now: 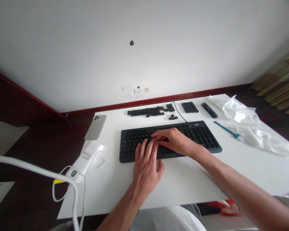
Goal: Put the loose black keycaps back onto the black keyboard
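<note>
A black keyboard (pixel 197 138) lies on the white table, dark sockets showing in its right-hand block. My left hand (pixel 146 163) rests over its middle, fingers stretched forward on the keys and thumb off the near edge. Beside those fingertips my right hand (pixel 173 139) bends down to the keyboard, thumb and forefinger brought together. Whatever is between them is too small and hidden to make out. Behind the keyboard, loose black keycaps (pixel 144 111) lie in rows, with a small group of keycaps (pixel 173 117) nearer and a block of keycaps (pixel 189 107) to the right.
On the left are a phone (pixel 95 127) and a white power strip (pixel 85 158) with a white cable (pixel 33 166) looping in front. To the right lie a dark oblong object (pixel 209 110), a blue tool (pixel 227 129) and crumpled plastic wrapping (pixel 240 112). The keyboard cable (pixel 179 110) runs backward.
</note>
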